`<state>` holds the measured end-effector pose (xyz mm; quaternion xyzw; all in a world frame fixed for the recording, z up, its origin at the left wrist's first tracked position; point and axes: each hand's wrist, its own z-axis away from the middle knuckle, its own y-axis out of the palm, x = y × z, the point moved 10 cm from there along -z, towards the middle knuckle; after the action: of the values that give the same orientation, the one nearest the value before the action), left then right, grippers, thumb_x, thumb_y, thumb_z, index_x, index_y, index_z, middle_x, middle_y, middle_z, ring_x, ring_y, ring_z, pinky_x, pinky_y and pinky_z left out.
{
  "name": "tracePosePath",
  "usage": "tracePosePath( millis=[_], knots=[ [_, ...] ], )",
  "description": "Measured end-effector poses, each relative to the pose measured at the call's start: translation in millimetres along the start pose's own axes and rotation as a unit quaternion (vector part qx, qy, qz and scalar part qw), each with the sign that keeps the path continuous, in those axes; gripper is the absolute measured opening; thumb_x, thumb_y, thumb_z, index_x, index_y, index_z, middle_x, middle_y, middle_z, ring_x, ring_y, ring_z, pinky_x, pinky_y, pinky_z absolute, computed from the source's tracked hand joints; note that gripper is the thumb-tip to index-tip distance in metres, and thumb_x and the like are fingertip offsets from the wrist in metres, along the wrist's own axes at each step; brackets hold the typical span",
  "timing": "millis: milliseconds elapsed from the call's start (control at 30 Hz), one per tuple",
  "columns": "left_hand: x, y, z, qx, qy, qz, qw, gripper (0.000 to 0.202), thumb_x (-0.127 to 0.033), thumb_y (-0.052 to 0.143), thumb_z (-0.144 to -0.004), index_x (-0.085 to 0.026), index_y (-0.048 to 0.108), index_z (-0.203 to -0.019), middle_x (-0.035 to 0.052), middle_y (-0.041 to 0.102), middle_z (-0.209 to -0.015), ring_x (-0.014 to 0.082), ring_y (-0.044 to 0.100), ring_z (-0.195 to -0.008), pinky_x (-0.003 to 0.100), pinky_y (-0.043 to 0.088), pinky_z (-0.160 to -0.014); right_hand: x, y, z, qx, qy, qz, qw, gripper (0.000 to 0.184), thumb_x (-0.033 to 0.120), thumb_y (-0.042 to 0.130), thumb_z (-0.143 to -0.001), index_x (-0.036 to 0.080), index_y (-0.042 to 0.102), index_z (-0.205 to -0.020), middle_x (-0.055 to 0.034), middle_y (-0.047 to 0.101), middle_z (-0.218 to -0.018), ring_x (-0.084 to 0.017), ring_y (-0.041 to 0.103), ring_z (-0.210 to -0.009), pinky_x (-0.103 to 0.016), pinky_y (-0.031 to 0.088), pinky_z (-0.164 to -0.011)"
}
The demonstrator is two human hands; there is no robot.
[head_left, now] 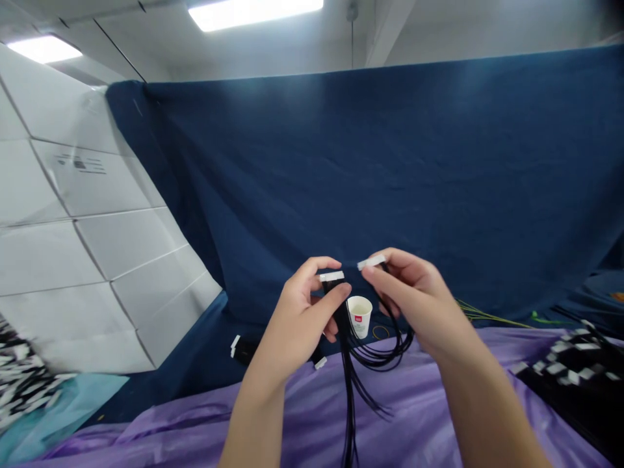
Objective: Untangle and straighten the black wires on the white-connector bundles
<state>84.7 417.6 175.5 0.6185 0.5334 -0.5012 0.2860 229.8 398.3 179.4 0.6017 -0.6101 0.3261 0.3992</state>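
My left hand (309, 305) is closed around a bundle of thin black cables near its top, where white connectors (332, 276) sit side by side. The loose cable ends (349, 390) hang down below that hand. Between thumb and fingers, my right hand (409, 283) pinches another white connector (372, 262). Black wires (390, 356) run from it in a loop back toward the bundle. The two hands are raised a short way apart. Behind them stands a white paper cup (359, 317) with a red mark.
Purple cloth (195, 422) covers the near surface. More black cables with white connectors lie at right (575, 361), at far left (24, 377) and behind my left forearm (242, 350). White boxes (131, 240) are stacked at left. A dark blue curtain (390, 162) hangs behind.
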Motion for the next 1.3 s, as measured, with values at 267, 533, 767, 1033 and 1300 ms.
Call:
tracePosePath(
  millis=[267,533,767,1033,1300],
  knots=[
    [-7.6,6.5,3.7,0.021,0.033,-0.019,0.999,0.018,-0.04,0.06,-0.093,-0.024,0.063,-0.097,-0.0018,0.059,-0.075,0.0087,0.054,-0.045,0.02,0.047,-0.041,-7.1,18.8,-3.3,0.022,-0.004,-0.038,0.999,0.028,0.044,0.074,-0.082,0.016,0.067,-0.081,0.0045,0.051,-0.062,-0.006,0.039,-0.052,-0.019,0.028,-0.044],
    [-4.0,5.7,4.5,0.003,0.006,-0.009,1.0,0.025,-0.044,0.056,-0.095,-0.022,0.063,-0.105,-0.0001,0.06,-0.071,0.0122,0.057,-0.047,0.023,0.051,-0.043,-2.0,23.3,0.0,0.047,-0.011,-0.023,0.999,0.029,0.045,0.07,-0.088,0.017,0.064,-0.081,0.0063,0.044,-0.062,-0.005,0.035,-0.053,-0.018,0.028,-0.045],
    [-5.3,11.6,7.8,0.032,-0.004,0.002,0.999,0.026,-0.047,0.054,-0.096,-0.022,0.06,-0.101,-0.0024,0.06,-0.071,0.0113,0.06,-0.052,0.022,0.053,-0.048,0.1,19.9,1.2,0.033,-0.029,-0.004,0.999,0.033,0.044,0.064,-0.093,0.017,0.059,-0.074,0.0059,0.042,-0.061,-0.005,0.036,-0.052,-0.018,0.029,-0.046],
    [-5.2,14.3,7.9,0.038,0.004,0.001,0.999,0.027,-0.048,0.053,-0.097,-0.022,0.061,-0.096,-0.0048,0.058,-0.07,0.0089,0.06,-0.05,0.019,0.052,-0.047,2.7,18.0,1.9,0.022,-0.045,0.009,0.999,0.029,0.042,0.063,-0.094,0.018,0.062,-0.078,0.0054,0.044,-0.061,-0.005,0.037,-0.052,-0.018,0.03,-0.045],
    [-7.1,13.9,7.5,0.034,0.021,-0.001,0.999,0.034,-0.054,0.055,-0.095,-0.021,0.059,-0.086,-0.0058,0.055,-0.06,0.0073,0.05,-0.038,0.017,0.039,-0.035,-1.5,24.8,2.8,0.039,-0.027,-0.006,0.999,0.029,0.042,0.063,-0.094,0.018,0.061,-0.079,0.0056,0.045,-0.061,-0.005,0.039,-0.051,-0.016,0.032,-0.044]
  ],
)
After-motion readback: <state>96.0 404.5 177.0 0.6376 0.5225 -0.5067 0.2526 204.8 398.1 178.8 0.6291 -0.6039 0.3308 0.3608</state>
